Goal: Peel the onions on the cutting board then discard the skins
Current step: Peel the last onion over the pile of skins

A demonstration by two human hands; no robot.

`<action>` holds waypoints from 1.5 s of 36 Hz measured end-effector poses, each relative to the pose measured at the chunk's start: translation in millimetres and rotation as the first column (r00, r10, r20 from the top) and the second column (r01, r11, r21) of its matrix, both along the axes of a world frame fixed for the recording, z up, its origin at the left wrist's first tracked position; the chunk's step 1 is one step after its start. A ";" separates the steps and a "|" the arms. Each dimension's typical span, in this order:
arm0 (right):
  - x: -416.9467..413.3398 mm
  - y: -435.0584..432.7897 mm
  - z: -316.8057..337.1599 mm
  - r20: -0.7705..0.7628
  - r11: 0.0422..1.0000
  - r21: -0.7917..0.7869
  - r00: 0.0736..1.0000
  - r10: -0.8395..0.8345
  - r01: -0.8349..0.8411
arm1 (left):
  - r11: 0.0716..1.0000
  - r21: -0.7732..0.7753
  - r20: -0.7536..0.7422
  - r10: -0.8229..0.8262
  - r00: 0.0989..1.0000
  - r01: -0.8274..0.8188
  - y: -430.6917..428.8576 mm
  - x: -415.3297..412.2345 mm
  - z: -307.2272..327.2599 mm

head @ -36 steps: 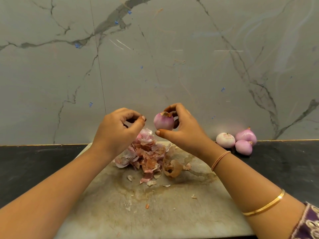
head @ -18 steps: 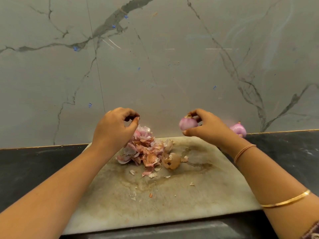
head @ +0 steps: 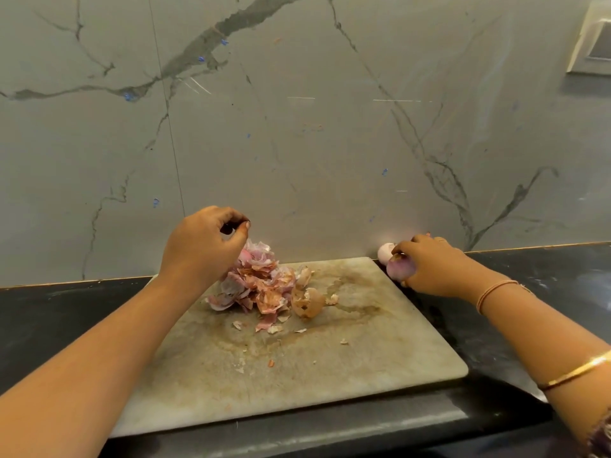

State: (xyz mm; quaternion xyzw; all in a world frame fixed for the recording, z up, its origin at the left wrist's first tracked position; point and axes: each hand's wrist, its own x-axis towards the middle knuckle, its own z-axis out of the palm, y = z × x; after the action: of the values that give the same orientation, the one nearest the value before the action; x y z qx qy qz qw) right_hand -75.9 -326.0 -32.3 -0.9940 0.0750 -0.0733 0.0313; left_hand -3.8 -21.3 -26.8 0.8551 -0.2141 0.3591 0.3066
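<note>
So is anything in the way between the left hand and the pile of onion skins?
No, nothing visible. The left hand hovers just above the onion skins on the cutting board. The right hand grips an onion off the board.

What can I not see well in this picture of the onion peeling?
Head view:
Whether the left hand pinches anything: too small, its fingertips cover it.
How many onions lie on the counter: the right hand, gripping one onion, hides all but one pale onion.
The wall fitting at top right: cut off by the frame edge.
</note>
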 end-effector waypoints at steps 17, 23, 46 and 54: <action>-1.5 -1.6 -5.0 -0.001 0.996 0.073 0.999 0.046 -0.046 | 0.984 -0.082 -0.354 0.122 0.927 -0.161 26.2 26.1 1.2; 2.5 6.2 -0.8 0.074 0.996 0.070 0.996 0.055 -0.061 | 0.992 -0.074 -0.513 0.052 0.857 -0.104 22.3 24.6 -0.1; 39.5 171.4 28.0 0.397 0.753 0.358 0.820 0.413 -0.552 | 0.980 -0.199 -0.561 -0.094 0.822 -0.024 11.1 11.4 3.0; 54.4 156.9 13.0 0.451 0.365 0.800 0.878 0.158 -0.477 | 0.864 -0.497 -0.323 -0.268 0.908 0.078 5.4 2.6 8.9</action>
State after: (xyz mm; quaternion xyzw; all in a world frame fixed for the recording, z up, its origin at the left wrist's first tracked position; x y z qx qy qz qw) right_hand -21.5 -169.0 -19.3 -0.7944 -0.0992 -0.1636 0.5764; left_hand -1.2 -15.9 -18.0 0.7841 -0.1333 0.1974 0.5731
